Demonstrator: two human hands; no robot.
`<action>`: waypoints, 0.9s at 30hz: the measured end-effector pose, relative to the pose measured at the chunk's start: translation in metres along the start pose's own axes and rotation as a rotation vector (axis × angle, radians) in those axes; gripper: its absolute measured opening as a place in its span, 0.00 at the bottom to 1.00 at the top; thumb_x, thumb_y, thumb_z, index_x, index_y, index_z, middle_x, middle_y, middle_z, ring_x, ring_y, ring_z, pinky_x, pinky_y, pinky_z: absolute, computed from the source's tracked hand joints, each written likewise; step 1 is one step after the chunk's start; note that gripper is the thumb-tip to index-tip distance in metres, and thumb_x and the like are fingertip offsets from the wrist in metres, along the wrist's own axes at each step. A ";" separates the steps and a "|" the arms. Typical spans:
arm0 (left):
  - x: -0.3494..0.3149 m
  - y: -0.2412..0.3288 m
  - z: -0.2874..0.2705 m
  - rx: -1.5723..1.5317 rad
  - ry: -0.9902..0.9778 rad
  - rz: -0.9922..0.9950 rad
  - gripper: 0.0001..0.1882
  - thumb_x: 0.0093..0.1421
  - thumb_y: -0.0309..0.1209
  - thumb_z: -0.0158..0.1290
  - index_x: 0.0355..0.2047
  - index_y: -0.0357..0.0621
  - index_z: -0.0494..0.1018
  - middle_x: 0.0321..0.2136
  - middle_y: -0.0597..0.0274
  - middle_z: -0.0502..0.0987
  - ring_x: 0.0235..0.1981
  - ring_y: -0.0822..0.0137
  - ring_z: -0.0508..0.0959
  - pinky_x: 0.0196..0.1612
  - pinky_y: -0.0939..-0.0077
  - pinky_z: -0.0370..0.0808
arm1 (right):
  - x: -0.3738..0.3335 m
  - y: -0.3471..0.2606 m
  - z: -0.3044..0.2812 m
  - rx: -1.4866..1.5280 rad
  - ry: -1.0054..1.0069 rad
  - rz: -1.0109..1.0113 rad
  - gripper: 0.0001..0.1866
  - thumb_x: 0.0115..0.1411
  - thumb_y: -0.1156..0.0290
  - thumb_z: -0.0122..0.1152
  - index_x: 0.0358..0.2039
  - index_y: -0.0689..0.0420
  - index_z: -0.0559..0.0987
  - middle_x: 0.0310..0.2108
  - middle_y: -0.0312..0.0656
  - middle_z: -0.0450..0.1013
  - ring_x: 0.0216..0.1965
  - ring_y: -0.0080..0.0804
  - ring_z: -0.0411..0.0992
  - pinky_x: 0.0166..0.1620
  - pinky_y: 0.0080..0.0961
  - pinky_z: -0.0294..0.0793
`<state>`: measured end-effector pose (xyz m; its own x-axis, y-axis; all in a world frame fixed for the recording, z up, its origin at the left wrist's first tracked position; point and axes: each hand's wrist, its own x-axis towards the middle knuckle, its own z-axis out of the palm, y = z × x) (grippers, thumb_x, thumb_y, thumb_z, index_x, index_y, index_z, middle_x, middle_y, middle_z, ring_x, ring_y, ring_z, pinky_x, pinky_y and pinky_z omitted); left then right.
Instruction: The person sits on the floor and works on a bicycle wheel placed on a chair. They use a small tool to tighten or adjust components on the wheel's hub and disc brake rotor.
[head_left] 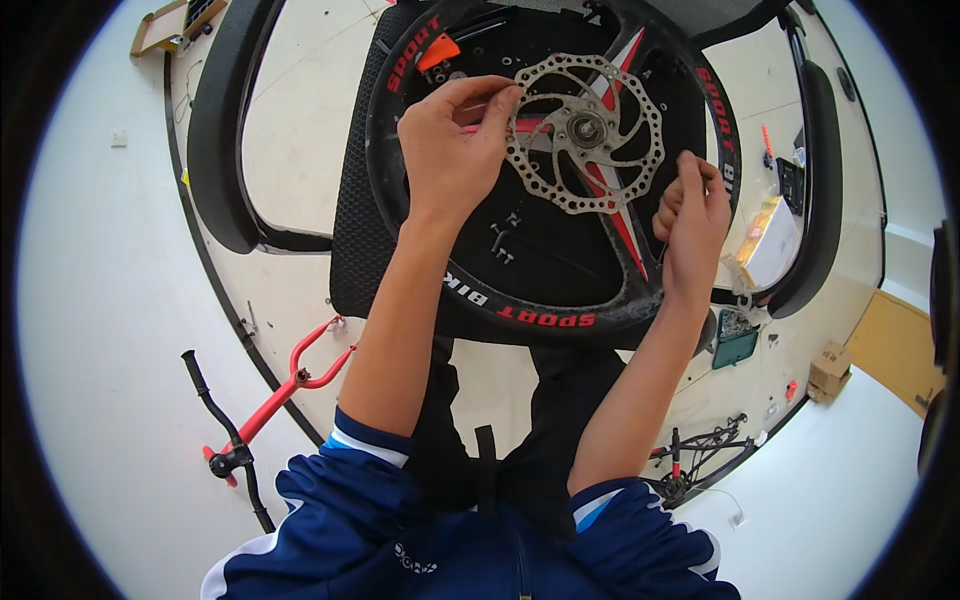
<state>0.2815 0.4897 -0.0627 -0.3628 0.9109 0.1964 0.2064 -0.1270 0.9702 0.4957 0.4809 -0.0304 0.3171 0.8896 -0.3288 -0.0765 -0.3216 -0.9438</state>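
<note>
A silver brake disc (590, 153) lies over the hub of a black bicycle wheel (625, 309) with red-and-white spokes. The wheel rests flat on the black seat of a chair (362, 235). My left hand (455, 145) is closed, thumb and forefinger pinching at the disc's left edge. To the right, over the wheel's rim, my right hand (692, 225) has its fingers curled in a pinch; whatever they hold, if anything, is too small to make out. Several small dark bolts (502, 250) show between the spokes, below the disc.
Armrests flank the wheel, left (222, 130) and right (818, 190). An orange piece (438, 52) lies inside the rim. On the floor are a red fork (272, 403) with handlebar, a green tray (736, 345), a white-and-yellow box (770, 242), a cardboard box (830, 368) and dark bicycle parts (690, 465).
</note>
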 end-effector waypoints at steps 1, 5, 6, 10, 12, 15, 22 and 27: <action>-0.001 -0.001 0.000 0.019 -0.012 -0.004 0.07 0.61 0.25 0.61 0.38 0.34 0.82 0.31 0.61 0.84 0.33 0.74 0.83 0.38 0.83 0.77 | -0.002 0.000 0.003 -0.055 0.008 0.005 0.15 0.67 0.61 0.61 0.43 0.59 0.73 0.19 0.25 0.59 0.16 0.10 0.50 0.18 0.14 0.46; -0.002 -0.001 0.001 0.039 -0.028 -0.021 0.08 0.61 0.26 0.61 0.38 0.33 0.82 0.30 0.61 0.84 0.32 0.75 0.83 0.37 0.84 0.77 | 0.009 0.022 -0.006 -0.268 -0.080 -0.101 0.15 0.66 0.62 0.62 0.39 0.63 0.78 0.23 0.31 0.73 0.19 0.10 0.59 0.21 0.15 0.53; -0.002 -0.001 0.001 0.035 -0.024 -0.026 0.08 0.61 0.26 0.61 0.37 0.33 0.82 0.30 0.61 0.84 0.32 0.76 0.83 0.37 0.84 0.77 | 0.009 0.020 -0.006 -0.249 -0.092 -0.083 0.14 0.67 0.62 0.62 0.39 0.63 0.77 0.23 0.30 0.73 0.19 0.10 0.58 0.21 0.15 0.53; -0.002 -0.002 0.001 0.043 -0.027 -0.007 0.08 0.61 0.26 0.61 0.37 0.33 0.82 0.29 0.61 0.84 0.32 0.76 0.82 0.36 0.85 0.76 | 0.007 0.018 -0.007 -0.170 -0.131 -0.043 0.12 0.67 0.64 0.61 0.38 0.62 0.77 0.22 0.29 0.72 0.18 0.10 0.58 0.20 0.15 0.52; -0.003 0.000 0.001 0.031 -0.026 -0.023 0.08 0.61 0.26 0.61 0.37 0.33 0.82 0.28 0.61 0.84 0.31 0.76 0.82 0.35 0.85 0.76 | 0.007 0.018 -0.006 -0.146 -0.132 -0.045 0.12 0.67 0.65 0.61 0.38 0.62 0.77 0.22 0.29 0.72 0.17 0.10 0.57 0.19 0.14 0.52; -0.003 0.002 -0.001 0.052 -0.037 -0.043 0.08 0.60 0.27 0.62 0.37 0.33 0.82 0.28 0.61 0.84 0.30 0.77 0.82 0.35 0.85 0.76 | 0.006 0.016 -0.002 -0.145 -0.118 -0.048 0.11 0.67 0.65 0.61 0.37 0.62 0.76 0.21 0.29 0.71 0.16 0.10 0.57 0.18 0.14 0.51; -0.004 0.001 -0.002 0.042 -0.036 -0.021 0.09 0.60 0.27 0.62 0.37 0.32 0.82 0.28 0.61 0.84 0.29 0.77 0.81 0.34 0.85 0.75 | 0.006 0.016 -0.003 -0.153 -0.119 -0.048 0.11 0.67 0.65 0.61 0.38 0.62 0.76 0.21 0.29 0.71 0.16 0.10 0.57 0.18 0.14 0.52; -0.003 0.002 -0.003 0.056 -0.012 0.014 0.07 0.59 0.26 0.62 0.37 0.36 0.83 0.29 0.62 0.84 0.31 0.75 0.81 0.36 0.83 0.75 | 0.006 0.014 -0.003 -0.184 -0.028 -0.050 0.11 0.67 0.66 0.61 0.39 0.62 0.77 0.20 0.28 0.67 0.16 0.10 0.55 0.18 0.15 0.50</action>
<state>0.2803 0.4860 -0.0613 -0.3487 0.9139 0.2079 0.2623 -0.1179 0.9578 0.4993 0.4810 -0.0455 0.2899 0.9137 -0.2849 0.1136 -0.3284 -0.9377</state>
